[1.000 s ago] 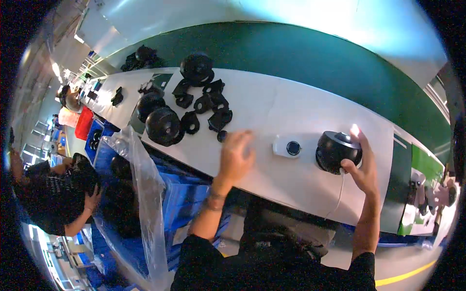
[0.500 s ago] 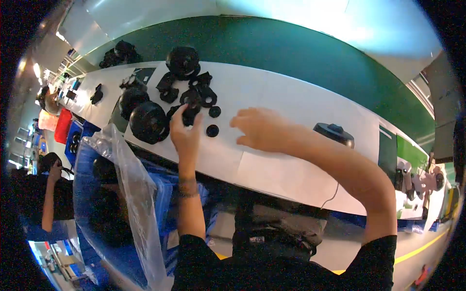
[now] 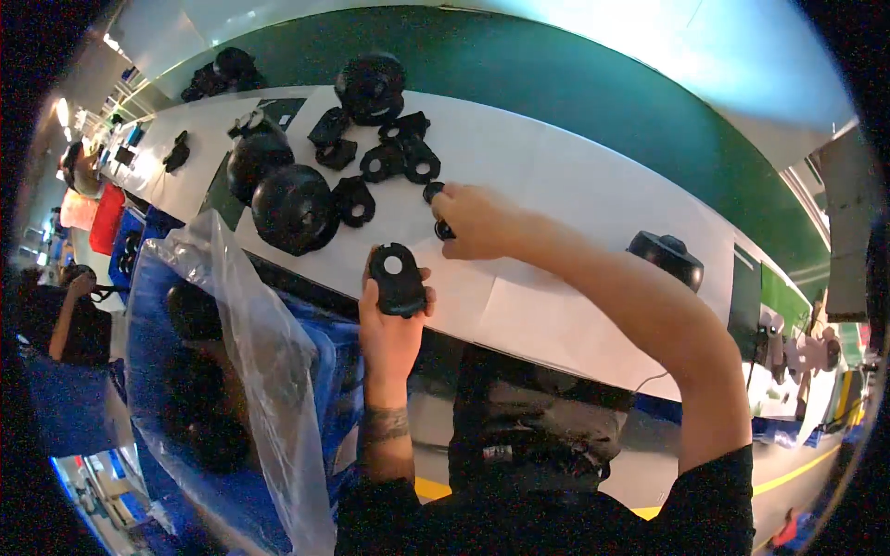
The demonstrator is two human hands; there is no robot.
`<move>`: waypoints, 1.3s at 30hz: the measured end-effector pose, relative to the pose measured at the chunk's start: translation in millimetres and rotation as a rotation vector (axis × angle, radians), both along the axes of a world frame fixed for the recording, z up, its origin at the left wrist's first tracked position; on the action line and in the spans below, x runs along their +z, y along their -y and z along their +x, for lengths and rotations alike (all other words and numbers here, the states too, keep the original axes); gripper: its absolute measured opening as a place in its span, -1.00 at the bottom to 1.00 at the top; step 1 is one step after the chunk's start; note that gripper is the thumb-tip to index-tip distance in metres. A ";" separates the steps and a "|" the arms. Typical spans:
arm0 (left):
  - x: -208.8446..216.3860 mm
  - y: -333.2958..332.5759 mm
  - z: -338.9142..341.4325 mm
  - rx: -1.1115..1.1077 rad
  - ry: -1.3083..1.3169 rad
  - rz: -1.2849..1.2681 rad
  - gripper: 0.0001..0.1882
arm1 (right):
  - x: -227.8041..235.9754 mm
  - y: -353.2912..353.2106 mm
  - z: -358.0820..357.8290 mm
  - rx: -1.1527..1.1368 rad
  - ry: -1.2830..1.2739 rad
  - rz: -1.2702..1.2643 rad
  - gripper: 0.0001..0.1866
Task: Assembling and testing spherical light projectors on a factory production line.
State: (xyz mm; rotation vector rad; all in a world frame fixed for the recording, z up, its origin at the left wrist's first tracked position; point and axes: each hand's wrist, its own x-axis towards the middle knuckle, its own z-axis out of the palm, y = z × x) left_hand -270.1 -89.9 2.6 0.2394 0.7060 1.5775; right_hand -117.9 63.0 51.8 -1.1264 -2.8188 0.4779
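Observation:
In my left hand (image 3: 393, 338), a flat black bracket (image 3: 404, 287) with a round hole through its upper part rests on the fingers, held just off the table's near edge. My right hand (image 3: 477, 222) reaches down onto the white table top, its fingers curled at two small black round caps. One round cap (image 3: 443, 229) sits between the thumb and fingers, partly hidden. The other round cap (image 3: 432, 191) lies at the fingertips. Several similar black brackets (image 3: 422, 162) lie loosely grouped beyond, and a single bracket (image 3: 354, 201) lies nearer.
Large black domed housings (image 3: 295, 210) stand left of the brackets, with another housing (image 3: 371, 88) at the back. A black domed part (image 3: 666, 258) sits at the right. A blue bin lined with clear plastic (image 3: 278, 347) stands below left. At far left is another person (image 3: 65, 315).
My left hand has drawn back toward me with a bracket from the group. My right hand has moved slightly left, onto the round caps.

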 end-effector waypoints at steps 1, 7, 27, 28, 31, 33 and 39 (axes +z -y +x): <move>-4.7 -1.5 0.2 -0.070 0.080 0.015 -0.48 | 7.0 -2.1 6.0 -0.003 0.007 0.001 -0.58; 26.9 -8.2 44.6 -0.200 0.432 -0.168 -0.49 | 81.0 23.2 40.5 0.130 -0.540 -0.505 -0.54; 64.6 25.9 119.2 -0.614 0.517 0.083 -0.38 | 115.5 84.5 148.5 0.169 -0.525 -0.255 -0.49; 63.4 28.5 120.8 -0.626 0.501 0.077 -0.37 | 115.4 86.5 151.7 0.165 -0.498 -0.238 -0.49; 60.8 34.8 124.8 -0.628 0.487 0.039 -0.36 | 114.2 93.1 155.3 0.153 -0.463 -0.229 -0.49; 56.7 36.1 128.4 -0.628 0.490 0.012 -0.36 | 107.3 96.7 158.7 0.138 -0.452 -0.228 -0.49; 51.0 38.8 134.4 -0.635 0.453 -0.015 -0.35 | 103.8 107.3 166.3 0.099 -0.443 -0.109 -0.50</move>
